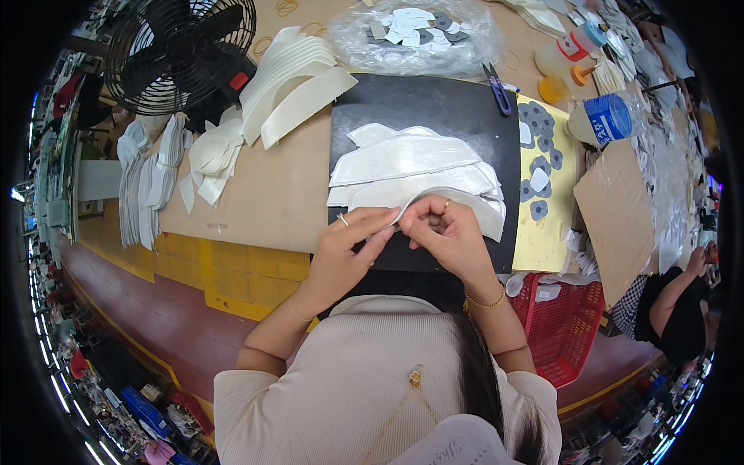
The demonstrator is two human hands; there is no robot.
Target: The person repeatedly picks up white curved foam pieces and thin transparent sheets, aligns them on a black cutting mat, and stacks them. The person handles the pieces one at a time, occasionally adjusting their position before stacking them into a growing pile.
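Observation:
White curved fabric pieces (411, 157) lie fanned and overlapping on a black mat (418, 101) in front of me. The near edge of one white fabric piece (474, 200) is lifted between my hands. My left hand (345, 246) pinches this edge between thumb and fingers. Close beside it, my right hand (453, 236) closes on the same edge with thumb and index finger, its other fingers curled in. Both hands hide part of the piece's lower edge.
Thread snips (497, 89) lie at the mat's far right corner. A yellow sheet with grey patches (540, 174) is beside it. Bottles (601, 120) stand right, a black fan (182, 54) far left. Stacked cream pieces (291, 85) lie left; a red basket (562, 325) sits below right.

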